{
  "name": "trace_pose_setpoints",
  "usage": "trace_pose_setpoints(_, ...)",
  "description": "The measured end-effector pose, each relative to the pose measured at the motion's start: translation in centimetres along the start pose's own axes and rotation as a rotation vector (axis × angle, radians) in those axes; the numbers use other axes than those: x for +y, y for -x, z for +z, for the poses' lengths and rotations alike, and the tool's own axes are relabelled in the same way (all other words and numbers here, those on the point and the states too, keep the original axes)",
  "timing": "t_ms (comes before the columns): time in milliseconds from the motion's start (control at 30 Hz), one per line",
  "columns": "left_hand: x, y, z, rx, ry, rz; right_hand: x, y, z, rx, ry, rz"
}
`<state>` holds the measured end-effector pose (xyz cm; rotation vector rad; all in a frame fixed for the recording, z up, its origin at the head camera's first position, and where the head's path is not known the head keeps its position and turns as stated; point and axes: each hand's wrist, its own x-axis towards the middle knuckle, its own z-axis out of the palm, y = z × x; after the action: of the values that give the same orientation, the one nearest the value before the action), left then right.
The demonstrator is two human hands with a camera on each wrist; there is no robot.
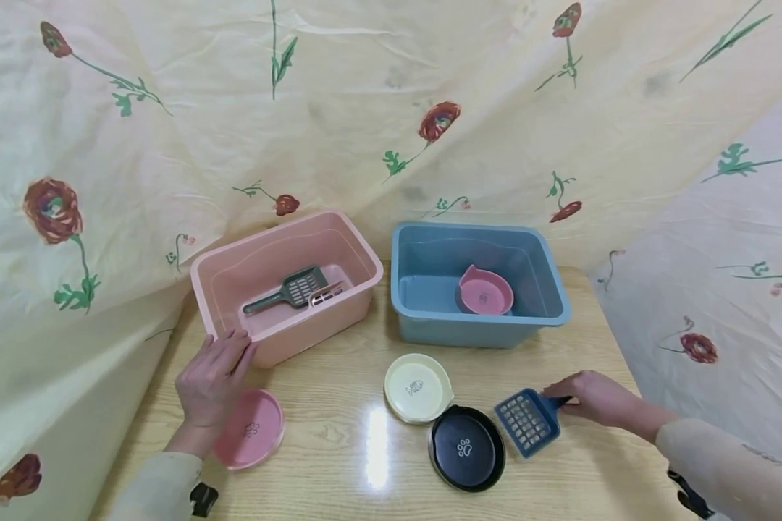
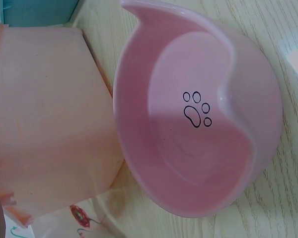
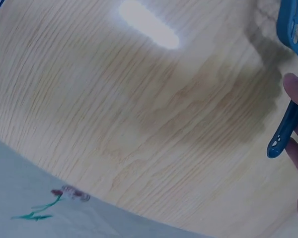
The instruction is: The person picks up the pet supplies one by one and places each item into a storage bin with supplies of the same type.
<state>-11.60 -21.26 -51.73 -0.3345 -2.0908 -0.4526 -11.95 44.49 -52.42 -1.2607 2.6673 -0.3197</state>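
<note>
At the near left corner of the pink litter box [image 1: 319, 331], my left hand [image 1: 213, 376] grips the rim, fingers over the edge and thumb outside. Inside that box lie a dark green litter scoop [image 1: 293, 288] and a pale pink scoop [image 1: 326, 292]. Just below this hand sits a pink bowl [image 1: 250, 430] with a paw print, large in the left wrist view [image 2: 188, 148]. My right hand [image 1: 589, 398] holds a blue litter scoop [image 1: 528, 421] by its handle, above the table's right side. The handle's end [image 3: 280, 134] sticks out past the fingers in the right wrist view.
A blue litter box [image 1: 463, 333] stands at the back right with a pink bowl [image 1: 486, 292] inside. A cream bowl [image 1: 417, 387] and a black bowl [image 1: 465, 449] touch near the middle of the wooden table [image 1: 326, 449]. Flowered cloth [image 1: 339, 108] hangs behind.
</note>
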Motion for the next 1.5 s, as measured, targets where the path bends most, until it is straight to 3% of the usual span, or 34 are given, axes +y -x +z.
trace_pose_setpoints(433,0.0,-0.1,-0.1,0.008,-0.002,0.006,-3.9,-2.4,-3.6,0.076,-0.170,0.134)
trace_pose_setpoints(567,-0.1,-0.1,-0.1,0.005,-0.001,0.010,-5.7,-4.1,-5.4,0.104,-0.242,0.150)
trace_pose_setpoints(767,0.1,-0.2,-0.2,-0.020,-0.012,-0.012,-8.4,-7.4,-8.0,0.135,-0.455,0.226)
trace_pose_setpoints(967,0.3,0.0,-0.4,-0.059,-0.022,-0.049,-10.1,-10.4,-9.3,0.237,-0.757,0.206)
trace_pose_setpoints(1167,0.3,0.0,-0.5,-0.061,-0.016,-0.035,-11.0,-13.5,-10.4,0.326,-0.895,0.221)
trace_pose_setpoints(1333,0.1,0.1,-0.6,-0.073,-0.034,-0.004,-11.9,-16.7,-11.4,0.361,-1.081,0.170)
trace_pose_setpoints(1500,0.2,-0.1,-0.6,-0.062,-0.029,0.003,-12.7,-20.1,-12.2,0.388,-1.165,0.131)
